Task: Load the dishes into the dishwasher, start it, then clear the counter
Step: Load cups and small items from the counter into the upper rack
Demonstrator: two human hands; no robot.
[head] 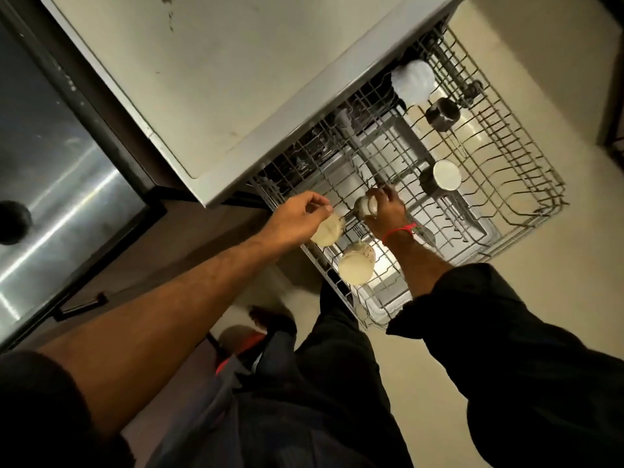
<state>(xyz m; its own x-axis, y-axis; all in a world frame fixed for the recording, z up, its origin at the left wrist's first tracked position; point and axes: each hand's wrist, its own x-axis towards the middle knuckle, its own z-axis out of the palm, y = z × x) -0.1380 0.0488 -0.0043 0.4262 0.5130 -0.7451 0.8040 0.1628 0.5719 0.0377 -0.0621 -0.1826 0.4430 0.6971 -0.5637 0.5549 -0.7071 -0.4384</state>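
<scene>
The dishwasher's upper wire rack is pulled out below the counter edge. My left hand grips a cream cup at the rack's near left corner. My right hand, with a red thread on the wrist, holds a small glass cup over the tines. Another cream cup sits in the rack just below both hands. Farther along stand a dark cup with a white inside, a dark metal cup and a white cup.
The pale counter overhangs the rack's far side. A steel sink with a dark drain lies at the left. Pale floor surrounds the rack on the right. My dark-clothed legs stand right against the rack's near end.
</scene>
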